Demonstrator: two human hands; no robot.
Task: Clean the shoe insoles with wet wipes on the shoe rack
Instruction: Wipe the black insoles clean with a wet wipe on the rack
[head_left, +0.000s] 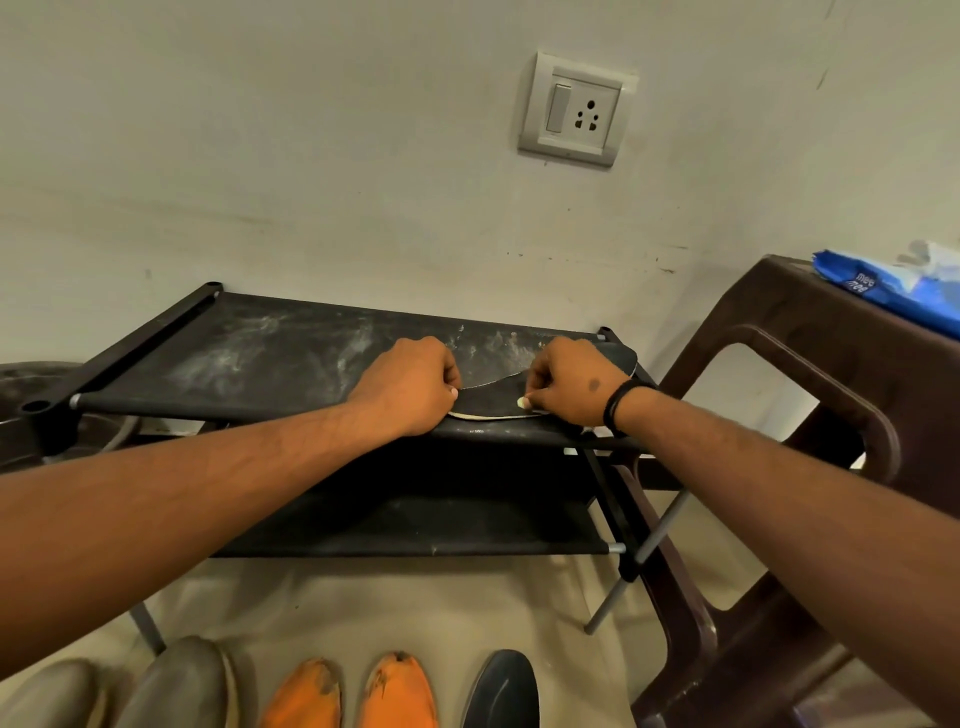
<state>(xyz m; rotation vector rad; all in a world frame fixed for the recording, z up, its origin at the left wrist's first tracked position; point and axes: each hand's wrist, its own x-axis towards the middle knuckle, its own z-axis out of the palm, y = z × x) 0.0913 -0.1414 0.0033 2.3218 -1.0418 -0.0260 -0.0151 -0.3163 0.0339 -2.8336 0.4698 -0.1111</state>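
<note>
A black insole (493, 400) with a pale edge lies on the top shelf of the black shoe rack (249, 358), toward its right end. My left hand (410, 384) grips the insole's left end with curled fingers. My right hand (566, 384) pinches the insole's near edge, fingers curled over its right part. A blue pack of wet wipes (883, 291) lies on a brown plastic chair (810, 364) to the right. No wipe shows in either hand.
The rack's top shelf is dusty with white smears; a lower shelf (415, 525) sits beneath. On the floor in front lie grey insoles (176, 686), orange insoles (353, 691) and a dark one (501, 691). A wall socket (576, 109) is above.
</note>
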